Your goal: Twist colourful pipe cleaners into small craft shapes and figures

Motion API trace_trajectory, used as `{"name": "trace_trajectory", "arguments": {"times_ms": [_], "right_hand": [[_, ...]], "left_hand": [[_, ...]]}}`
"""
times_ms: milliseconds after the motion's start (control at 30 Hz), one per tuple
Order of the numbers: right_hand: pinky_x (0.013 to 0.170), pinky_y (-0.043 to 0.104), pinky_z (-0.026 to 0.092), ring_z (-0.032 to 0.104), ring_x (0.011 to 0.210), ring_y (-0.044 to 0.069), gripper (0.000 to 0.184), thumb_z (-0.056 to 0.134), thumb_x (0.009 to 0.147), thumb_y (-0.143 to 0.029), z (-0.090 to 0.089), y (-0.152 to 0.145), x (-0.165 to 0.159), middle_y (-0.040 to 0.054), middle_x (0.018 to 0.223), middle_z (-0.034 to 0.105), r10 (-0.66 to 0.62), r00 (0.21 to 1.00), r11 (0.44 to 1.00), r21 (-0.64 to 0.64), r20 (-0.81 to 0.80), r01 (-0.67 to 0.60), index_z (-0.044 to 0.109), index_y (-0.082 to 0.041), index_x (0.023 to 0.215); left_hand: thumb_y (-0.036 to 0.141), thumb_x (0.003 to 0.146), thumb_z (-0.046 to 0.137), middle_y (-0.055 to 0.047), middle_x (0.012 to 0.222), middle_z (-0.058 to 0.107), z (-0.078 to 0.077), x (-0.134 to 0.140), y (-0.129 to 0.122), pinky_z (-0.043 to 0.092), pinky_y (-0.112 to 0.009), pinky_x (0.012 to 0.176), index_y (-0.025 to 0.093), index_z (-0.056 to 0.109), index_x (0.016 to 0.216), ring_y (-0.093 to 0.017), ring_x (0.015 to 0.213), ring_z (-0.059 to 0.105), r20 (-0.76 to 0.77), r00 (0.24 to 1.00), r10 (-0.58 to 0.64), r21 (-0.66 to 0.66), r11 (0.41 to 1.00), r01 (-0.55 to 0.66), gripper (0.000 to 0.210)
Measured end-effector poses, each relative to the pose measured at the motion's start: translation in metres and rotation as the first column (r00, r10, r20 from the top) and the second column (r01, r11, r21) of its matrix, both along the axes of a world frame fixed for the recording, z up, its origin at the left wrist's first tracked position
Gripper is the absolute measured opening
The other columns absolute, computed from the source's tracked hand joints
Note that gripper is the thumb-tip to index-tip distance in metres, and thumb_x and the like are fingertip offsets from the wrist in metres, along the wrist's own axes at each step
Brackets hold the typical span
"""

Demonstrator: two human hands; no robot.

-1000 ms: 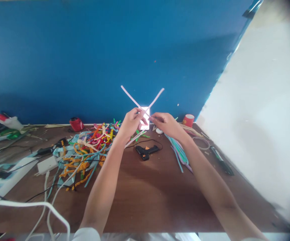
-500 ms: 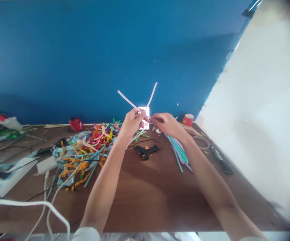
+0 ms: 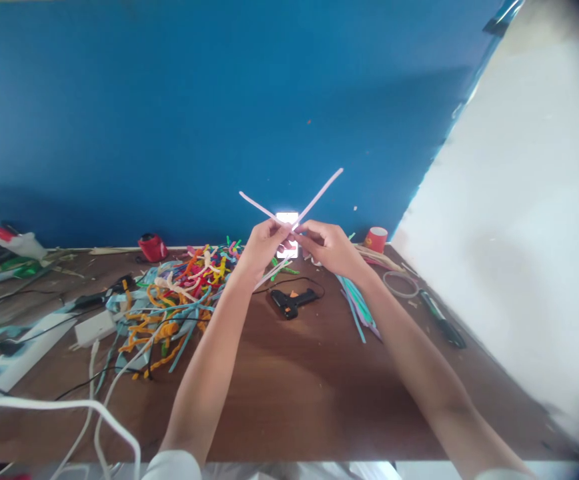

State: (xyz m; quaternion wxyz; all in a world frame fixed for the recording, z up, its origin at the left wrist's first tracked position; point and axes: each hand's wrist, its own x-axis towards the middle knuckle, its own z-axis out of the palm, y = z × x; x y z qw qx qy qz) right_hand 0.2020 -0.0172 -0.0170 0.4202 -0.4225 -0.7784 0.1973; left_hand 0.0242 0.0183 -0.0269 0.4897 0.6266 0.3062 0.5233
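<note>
Pale pink pipe cleaners (image 3: 320, 195) cross in a V between my two hands, their free ends pointing up against the blue wall. My left hand (image 3: 268, 241) is closed in a pinch on them near the crossing. Close beside it, the fingertips of my right hand (image 3: 325, 245) pinch the same strands. The exact twist at the crossing is hidden by my fingers. Behind the hands a lit phone (image 3: 287, 217) stands upright. Below them a black glue gun (image 3: 292, 302) lies on the brown table (image 3: 299, 387).
On the left lies a tangled heap of colourful pipe cleaners (image 3: 169, 327), with white cables (image 3: 114, 413) and a power strip (image 3: 24, 350) nearby. Right of centre are teal pipe cleaners (image 3: 357, 303), a red cup (image 3: 376, 240), and a dark marker-like tool (image 3: 442, 319).
The right-hand pink strand has swung down to the right, widening the V. My right hand has moved slightly left, closer to my left hand, which has barely shifted.
</note>
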Motion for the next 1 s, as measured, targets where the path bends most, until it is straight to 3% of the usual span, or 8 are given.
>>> {"name": "trace_trajectory", "arguments": {"times_ms": [200,400,700,833,1000], "right_hand": [[0.060,0.027,0.037,0.055,0.059,0.013,0.034,0.055,0.095,-0.050,-0.002,0.001,0.002,0.0008,0.069,0.067,0.001,1.000,1.000,0.011,-0.006,-0.001,0.068,-0.020,0.101],[0.060,0.028,0.039,0.057,0.062,0.014,0.034,0.059,0.092,-0.052,-0.001,0.003,0.006,0.0015,0.072,0.067,0.069,0.997,0.996,-0.057,-0.030,-0.071,0.069,-0.019,0.094],[0.065,0.030,0.044,0.061,0.066,0.015,0.030,0.063,0.089,-0.049,0.001,0.004,0.010,0.0022,0.078,0.069,0.028,0.995,0.999,-0.017,-0.091,-0.030,0.072,-0.020,0.095],[0.061,0.029,0.043,0.059,0.062,0.014,0.031,0.064,0.088,-0.049,0.001,0.004,0.009,0.0011,0.073,0.068,0.008,0.995,1.000,-0.025,-0.104,-0.011,0.072,-0.020,0.094],[0.066,0.030,0.046,0.062,0.068,0.015,0.031,0.065,0.088,-0.048,-0.002,0.008,0.011,0.0033,0.084,0.074,0.010,0.992,1.000,-0.001,-0.128,-0.010,0.077,-0.020,0.090]], "left_hand": [[0.048,0.083,0.073,-0.002,0.073,0.063,0.003,-0.003,-0.004,0.037,-0.021,0.057,0.013,0.062,0.079,-0.007,0.061,0.052,0.038,0.997,-0.069,-0.056,0.996,0.071,0.037],[0.045,0.084,0.073,0.001,0.070,0.057,0.010,-0.005,-0.010,0.023,-0.019,0.049,0.013,0.057,0.075,-0.003,0.053,0.038,0.075,0.982,-0.173,-0.073,0.981,0.178,0.037],[0.045,0.086,0.069,-0.003,0.074,0.060,0.005,-0.008,-0.006,0.030,-0.022,0.056,0.012,0.069,0.079,-0.007,0.060,0.043,-0.051,0.996,-0.074,-0.031,0.997,0.073,0.034],[0.041,0.085,0.071,-0.003,0.074,0.060,0.006,-0.005,-0.007,0.029,-0.022,0.056,0.012,0.070,0.080,-0.006,0.060,0.042,0.008,0.994,-0.105,-0.056,0.993,0.105,0.030],[0.038,0.079,0.079,0.000,0.073,0.056,0.007,-0.001,-0.008,0.031,-0.022,0.057,0.013,0.071,0.085,-0.006,0.062,0.042,0.101,0.986,-0.133,-0.081,0.987,0.141,0.027]]}}
